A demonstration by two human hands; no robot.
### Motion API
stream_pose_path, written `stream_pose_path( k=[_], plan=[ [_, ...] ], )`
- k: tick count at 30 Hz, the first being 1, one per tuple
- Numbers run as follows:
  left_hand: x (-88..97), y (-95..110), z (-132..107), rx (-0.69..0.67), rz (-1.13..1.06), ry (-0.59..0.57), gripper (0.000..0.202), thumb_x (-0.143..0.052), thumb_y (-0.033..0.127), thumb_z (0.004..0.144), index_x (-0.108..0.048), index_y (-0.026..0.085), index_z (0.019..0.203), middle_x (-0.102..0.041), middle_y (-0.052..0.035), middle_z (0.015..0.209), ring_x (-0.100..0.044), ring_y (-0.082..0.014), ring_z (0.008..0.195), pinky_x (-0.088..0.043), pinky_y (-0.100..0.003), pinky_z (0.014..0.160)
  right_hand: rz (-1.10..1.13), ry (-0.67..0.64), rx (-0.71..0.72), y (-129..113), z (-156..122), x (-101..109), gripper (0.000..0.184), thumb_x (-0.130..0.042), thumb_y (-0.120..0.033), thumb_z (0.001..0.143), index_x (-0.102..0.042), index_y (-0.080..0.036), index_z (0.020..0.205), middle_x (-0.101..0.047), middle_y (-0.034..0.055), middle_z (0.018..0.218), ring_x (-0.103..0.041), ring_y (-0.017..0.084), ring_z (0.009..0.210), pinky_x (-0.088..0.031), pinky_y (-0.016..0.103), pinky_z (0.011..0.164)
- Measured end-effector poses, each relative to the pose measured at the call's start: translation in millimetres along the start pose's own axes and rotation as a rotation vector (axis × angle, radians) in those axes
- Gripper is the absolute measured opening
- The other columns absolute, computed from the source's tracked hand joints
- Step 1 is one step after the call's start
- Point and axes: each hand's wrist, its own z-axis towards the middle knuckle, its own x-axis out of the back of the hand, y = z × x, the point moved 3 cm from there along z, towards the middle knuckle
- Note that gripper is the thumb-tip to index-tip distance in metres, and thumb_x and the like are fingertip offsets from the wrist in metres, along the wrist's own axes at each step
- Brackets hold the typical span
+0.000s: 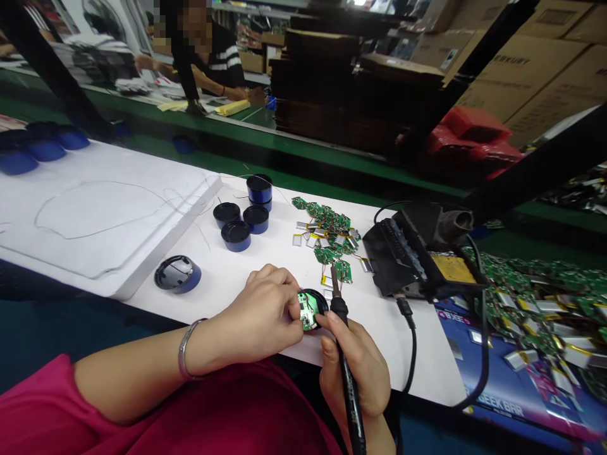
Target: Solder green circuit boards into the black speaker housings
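My right hand [358, 357] is closed around a black soldering iron [348, 379], its tip pointing away from me. With thumb and finger the same hand also reaches the edge of a round black case [320, 302]. Inside that case sits a green circuit board [307, 311] with thin dark red wires. My left hand [265, 309] has its fingers pinched at the board's left side; what lies between the fingertips is hidden. Just beyond the case lies a pile of green circuit boards [327, 218] wired to small silver batteries [327, 280].
Blue round cups [236, 236] stand left of the boards, with a single cup [183, 275] nearer me. A white foam slab [104, 208] covers the left. At right are a black soldering stand [403, 253] with a yellow sponge [453, 268], its cable, and more boards [535, 303]. Another person sits across.
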Motion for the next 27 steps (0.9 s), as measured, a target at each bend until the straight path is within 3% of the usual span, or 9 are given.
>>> stream_pose_path(
  k=[2, 8, 14, 18, 22, 24, 27],
  plan=[
    [4.0, 1, 1, -0.036, 0.011, -0.017, 0.006, -0.067, 0.020, 0.075, -0.064, 0.020, 0.080, -0.064, -0.0043, 0.101, -0.053, -0.0250, 0.105, -0.044, -0.041, 0.095, 0.004, 0.005, 0.003, -1, 0, -1, 0.043, -0.057, -0.006, 0.091, -0.054, -0.009, 0.134, -0.075, 0.0122, 0.096, -0.070, 0.018, 0.091, -0.060, 0.033, 0.076],
    [7.9, 11, 8, -0.162, 0.119, -0.172, 0.042, -0.077, 0.034, 0.076, -0.057, 0.018, 0.108, -0.061, -0.0081, 0.115, -0.053, -0.0271, 0.110, -0.049, -0.038, 0.094, 0.015, 0.026, -0.004, -1, -3, 0, 0.044, -0.058, -0.007, 0.091, -0.053, -0.009, 0.135, -0.075, 0.0125, 0.096, -0.071, 0.018, 0.091, -0.061, 0.033, 0.074],
    [0.2, 20, 20, -0.194, 0.361, -0.325, 0.039, -0.068, 0.018, 0.077, -0.057, 0.016, 0.114, -0.063, -0.0115, 0.120, -0.058, -0.0300, 0.107, -0.052, -0.041, 0.090, -0.031, 0.185, -0.038, 10, -14, 9, 0.050, -0.063, 0.000, 0.085, -0.057, -0.010, 0.134, -0.074, 0.0117, 0.102, -0.072, 0.019, 0.094, -0.062, 0.035, 0.075],
    [15.7, 27, 36, -0.285, 0.398, -0.333, 0.041, -0.070, 0.020, 0.074, -0.058, 0.015, 0.113, -0.066, -0.0108, 0.115, -0.062, -0.0280, 0.104, -0.053, -0.037, 0.088, -0.049, 0.247, -0.047, 18, -20, 10, 0.052, -0.062, 0.006, 0.081, -0.059, -0.007, 0.131, -0.074, 0.0114, 0.100, -0.071, 0.018, 0.093, -0.062, 0.033, 0.074],
    [56.7, 32, 88, -0.288, 0.432, -0.147, 0.042, -0.072, 0.026, 0.072, -0.058, 0.019, 0.111, -0.068, -0.0066, 0.110, -0.065, -0.0243, 0.097, -0.052, -0.032, 0.081, -0.084, 0.263, -0.026, 20, -22, 7, 0.052, -0.062, 0.008, 0.080, -0.059, -0.006, 0.131, -0.074, 0.0117, 0.099, -0.071, 0.018, 0.092, -0.061, 0.032, 0.074],
    [78.4, 32, 128, -0.240, 0.490, -0.017, 0.044, -0.074, 0.031, 0.072, -0.057, 0.019, 0.112, -0.068, -0.0059, 0.110, -0.066, -0.0241, 0.094, -0.051, -0.031, 0.078, -0.110, 0.267, -0.008, 20, -21, 7, 0.050, -0.063, 0.006, 0.081, -0.059, -0.006, 0.130, -0.074, 0.0109, 0.096, -0.071, 0.017, 0.090, -0.061, 0.031, 0.074],
    [100.4, 24, 192, -0.114, 0.597, 0.093, 0.056, -0.076, 0.030, 0.074, -0.054, 0.018, 0.123, -0.064, -0.0090, 0.124, -0.064, -0.0257, 0.107, -0.051, -0.031, 0.086, -0.129, 0.248, -0.007, 19, -19, 7, 0.047, -0.062, 0.001, 0.085, -0.059, -0.008, 0.131, -0.074, 0.0093, 0.092, -0.071, 0.017, 0.086, -0.061, 0.030, 0.073]
  ],
)
